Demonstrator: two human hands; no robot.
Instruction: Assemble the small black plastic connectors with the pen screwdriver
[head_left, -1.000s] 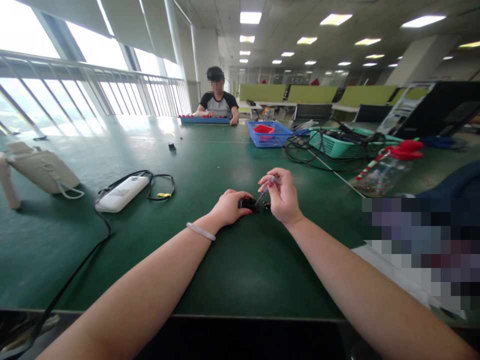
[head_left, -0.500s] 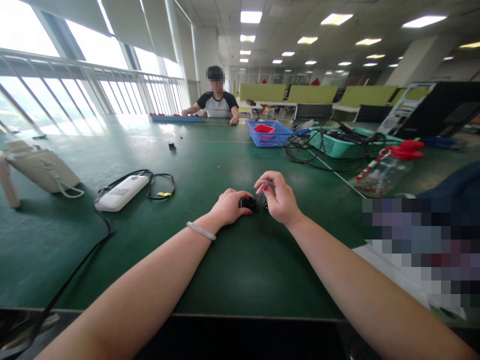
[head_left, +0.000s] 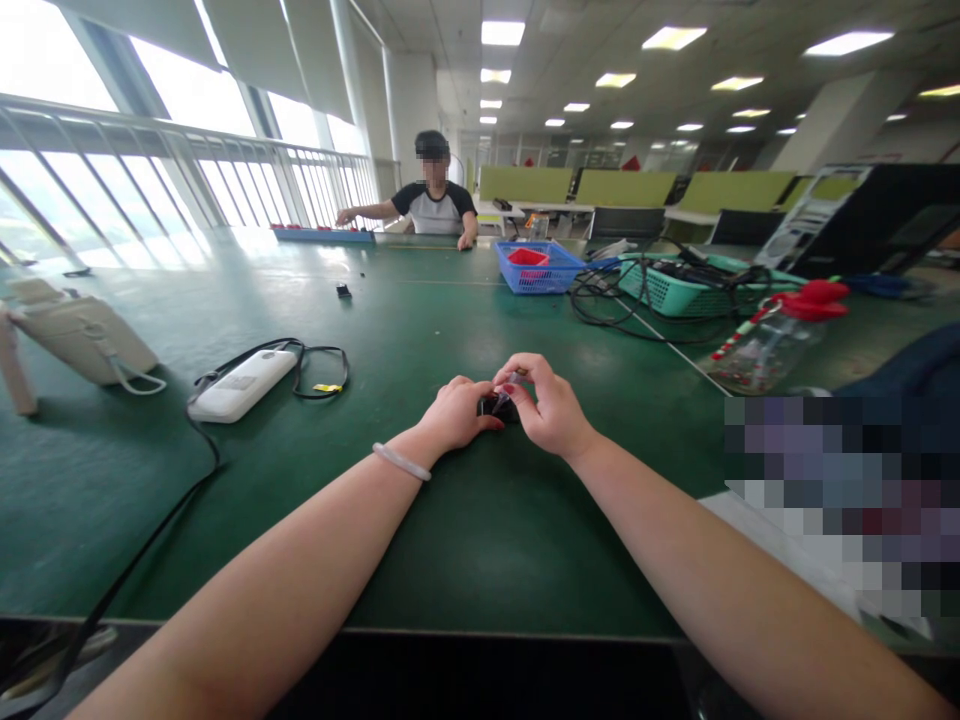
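On the green table (head_left: 420, 540) in front of me, my left hand (head_left: 452, 415) grips a small black part (head_left: 510, 411) between thumb and fingers. A pale bracelet (head_left: 403, 462) circles the left wrist. My right hand (head_left: 551, 408) pinches a small screwdriver (head_left: 501, 402) with a purplish, see-through handle. Its shaft slants down onto the black part, and the tip is too small to make out. The fingers of both hands almost meet over the part and hide much of it.
A white power bank (head_left: 244, 385) with a black cable lies left. Further off are a small black piece (head_left: 343, 291), a blue basket (head_left: 536, 280), a green basket (head_left: 660, 295) with cables, and a clear bottle (head_left: 780, 345). A person (head_left: 435, 205) sits opposite at a blue tray (head_left: 322, 236).
My right hand has moved left with the screwdriver, bringing it over the black part. My left hand has stayed put. The person opposite has shifted the blue tray to the left.
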